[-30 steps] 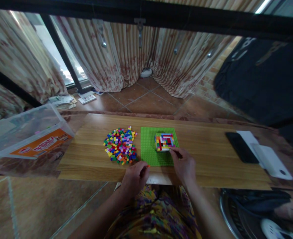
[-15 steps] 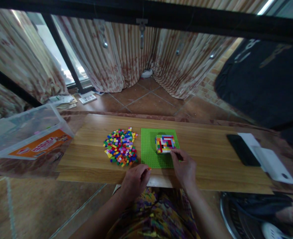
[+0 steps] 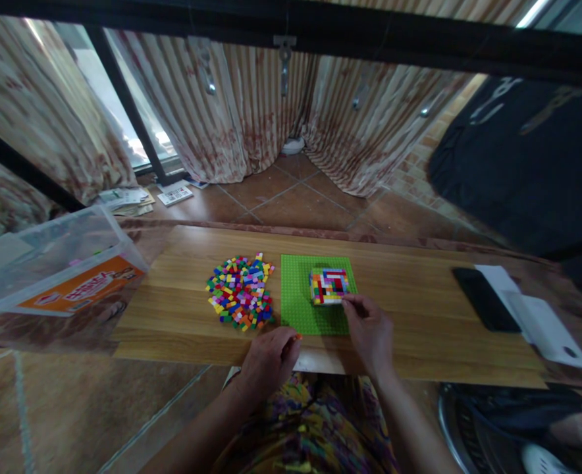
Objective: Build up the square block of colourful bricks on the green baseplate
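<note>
The right hand [image 3: 370, 332] lay on the near right corner of the green plate [image 3: 301, 299], its fingertips pinched together and touching the near right edge of the block [image 3: 328, 286]. If it held a small brick there, I could not tell, because the fingers covered that spot. The left hand [image 3: 268, 359] rested at the near edge of the table [image 3: 409, 309], curled, and pinched a small orange brick [image 3: 297, 336] between the thumb and the fingers.

The block was a low square built from many small bricks in red, yellow, white, blue and green, with a darker part in the middle. It stood on the right half of the plate, near its far side. The single bricks were too small to count, and the pattern was blurred.

Just left of the plate lay the pile [image 3: 240, 300] of loose coloured bricks, close to the plate but apart from it. The left half of the plate was bare. Right of the plate the wood was open up to a black phone [image 3: 486, 299] and a white paper [image 3: 532, 313] near the right end. A clear box [image 3: 56, 263] stood beyond the left end of the table.
</note>
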Demonstrator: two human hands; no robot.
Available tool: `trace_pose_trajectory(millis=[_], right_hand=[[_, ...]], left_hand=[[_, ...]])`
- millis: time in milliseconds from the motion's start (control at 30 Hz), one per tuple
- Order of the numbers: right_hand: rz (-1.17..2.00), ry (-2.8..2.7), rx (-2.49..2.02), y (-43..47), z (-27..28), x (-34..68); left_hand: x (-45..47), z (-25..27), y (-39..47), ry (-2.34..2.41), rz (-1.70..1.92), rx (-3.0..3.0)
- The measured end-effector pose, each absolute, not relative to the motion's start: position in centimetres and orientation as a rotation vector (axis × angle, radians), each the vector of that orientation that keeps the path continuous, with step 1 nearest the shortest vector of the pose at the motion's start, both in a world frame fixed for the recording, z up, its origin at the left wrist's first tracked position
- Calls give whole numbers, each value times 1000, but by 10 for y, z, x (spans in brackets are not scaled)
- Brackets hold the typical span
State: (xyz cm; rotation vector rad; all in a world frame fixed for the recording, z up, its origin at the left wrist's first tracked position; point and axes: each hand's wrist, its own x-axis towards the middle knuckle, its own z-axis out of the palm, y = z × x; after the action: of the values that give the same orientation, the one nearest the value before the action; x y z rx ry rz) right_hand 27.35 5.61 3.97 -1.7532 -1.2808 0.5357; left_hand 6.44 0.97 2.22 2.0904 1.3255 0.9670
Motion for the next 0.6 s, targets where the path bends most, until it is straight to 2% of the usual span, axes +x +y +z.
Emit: trace_pose_trajectory(millis=[600], right_hand=[[632,-1222,-1744,68,41,272]], left_hand=[[65,19,10,1329,963,2103]])
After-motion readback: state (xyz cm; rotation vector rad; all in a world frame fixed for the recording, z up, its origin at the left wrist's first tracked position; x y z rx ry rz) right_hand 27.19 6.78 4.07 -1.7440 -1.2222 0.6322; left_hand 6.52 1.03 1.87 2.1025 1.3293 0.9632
